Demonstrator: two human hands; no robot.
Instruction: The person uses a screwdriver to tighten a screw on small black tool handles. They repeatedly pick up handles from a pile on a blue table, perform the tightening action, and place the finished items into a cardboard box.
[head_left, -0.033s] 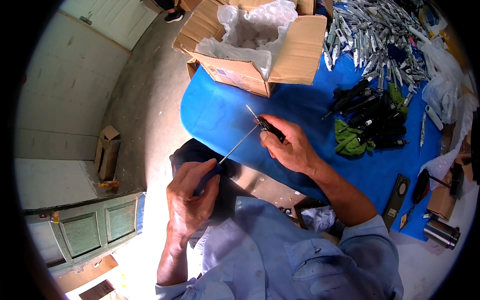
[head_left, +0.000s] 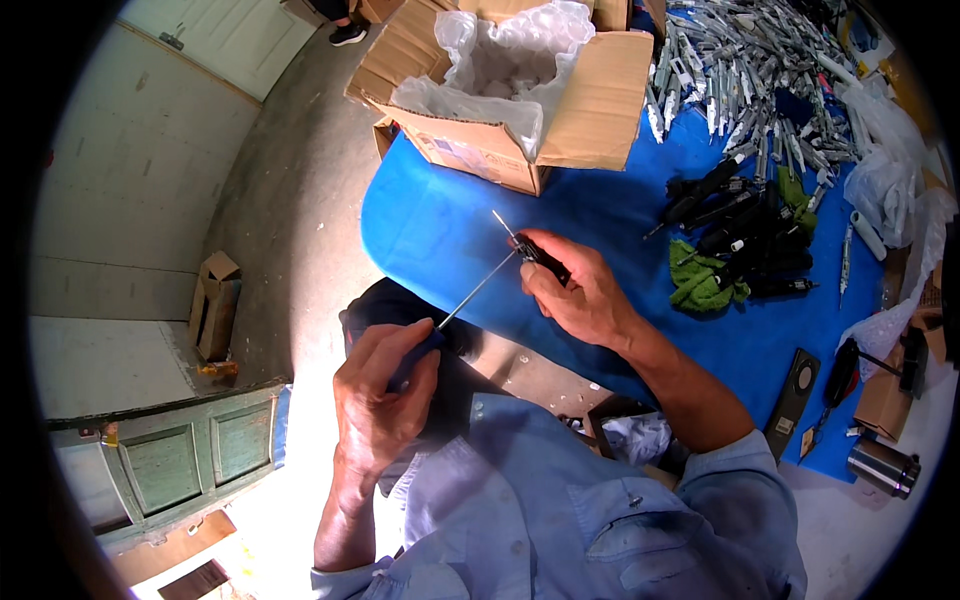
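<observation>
My left hand is closed around the blue handle of a thin screwdriver. Its metal shaft slants up and to the right. The tip meets a small black tool gripped in my right hand. A short metal pin sticks out of the black tool's far end. Both hands hover over the near left edge of a blue table.
An open cardboard box lined with plastic wrap stands at the table's far edge. Several grey metal tools are piled at the back right, with black tools and a green cloth nearer. A steel cup stands at right. A small carton sits on the floor at left.
</observation>
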